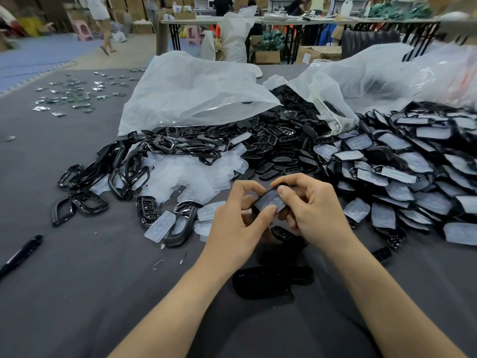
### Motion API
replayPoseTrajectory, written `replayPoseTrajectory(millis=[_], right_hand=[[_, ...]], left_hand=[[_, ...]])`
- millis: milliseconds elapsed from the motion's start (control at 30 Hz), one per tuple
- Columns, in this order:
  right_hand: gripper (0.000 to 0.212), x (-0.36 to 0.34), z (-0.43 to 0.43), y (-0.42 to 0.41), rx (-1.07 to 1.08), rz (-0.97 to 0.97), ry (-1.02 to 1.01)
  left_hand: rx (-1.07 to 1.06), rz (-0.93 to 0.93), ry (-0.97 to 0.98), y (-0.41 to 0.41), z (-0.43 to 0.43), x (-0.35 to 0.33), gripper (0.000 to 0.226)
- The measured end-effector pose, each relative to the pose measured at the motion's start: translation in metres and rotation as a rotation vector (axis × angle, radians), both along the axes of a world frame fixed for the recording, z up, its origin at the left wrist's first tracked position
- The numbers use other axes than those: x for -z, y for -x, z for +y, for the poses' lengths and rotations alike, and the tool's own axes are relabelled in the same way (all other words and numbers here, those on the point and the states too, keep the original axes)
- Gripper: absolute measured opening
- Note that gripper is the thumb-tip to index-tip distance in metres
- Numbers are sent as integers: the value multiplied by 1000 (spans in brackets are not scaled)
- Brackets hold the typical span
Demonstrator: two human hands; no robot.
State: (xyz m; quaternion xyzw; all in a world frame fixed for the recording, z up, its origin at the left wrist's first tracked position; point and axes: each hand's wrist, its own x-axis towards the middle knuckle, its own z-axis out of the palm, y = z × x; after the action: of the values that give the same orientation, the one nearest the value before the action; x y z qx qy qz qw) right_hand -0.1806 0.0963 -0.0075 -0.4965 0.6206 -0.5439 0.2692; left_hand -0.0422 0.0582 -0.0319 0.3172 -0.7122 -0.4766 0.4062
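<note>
Forearms come in from the bottom edge and meet over the grey table (pixel 77 293), where the left hand (pixel 237 215) and the right hand (pixel 312 210) hold a small black case (pixel 270 201) between them. On both hands the fingers (pixel 268 211) are curled and clamped on the case: the left thumb presses its near edge and the right thumb its far corner. The case is lifted off the table and tilted, its pale translucent face turned up.

Just below the case, between the wrists, lie dark case halves (pixel 265 282). Left of the case, loose clear pads (pixel 185 177) are mixed with glossy black frames (pixel 124 171). Beyond the case a heap of black button grids (pixel 278 146) spills from under a white plastic bag (pixel 191 91). Right of the case spreads a broad pile of finished cases (pixel 413 177), each with a pale face. Far to the left of the case lies a black pen (pixel 20 254)
</note>
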Motion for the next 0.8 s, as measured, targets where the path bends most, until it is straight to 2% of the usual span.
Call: replayPoseTrajectory(millis=[67, 200, 367, 433, 500, 567, 667, 800], right_hand=[[15, -1, -1, 2, 8, -70, -1], [14, -3, -1, 3, 14, -274, -32], [13, -5, 0, 4, -1, -406, -84], [15, -6, 1, 3, -47, -481, -72], [18, -9, 2, 2, -130, -562, -43], [13, -9, 3, 1, -186, -544, -25], [8, -8, 3, 2, -178, -444, -25], [8, -8, 3, 6, -202, -359, -48]], left_hand=[[24, 2, 77, 0, 1, 0, 32], [11, -34, 397, 2, 1, 0, 40], [-29, -24, 446, 4, -1, 1, 34], [-47, 7, 365, 3, 0, 1, 34], [-46, 101, 132, 1, -1, -2, 32], [-9, 194, -87, 0, -5, -3, 31], [48, 266, -234, -3, -8, -3, 18], [122, 291, -312, -6, -10, -3, 20]])
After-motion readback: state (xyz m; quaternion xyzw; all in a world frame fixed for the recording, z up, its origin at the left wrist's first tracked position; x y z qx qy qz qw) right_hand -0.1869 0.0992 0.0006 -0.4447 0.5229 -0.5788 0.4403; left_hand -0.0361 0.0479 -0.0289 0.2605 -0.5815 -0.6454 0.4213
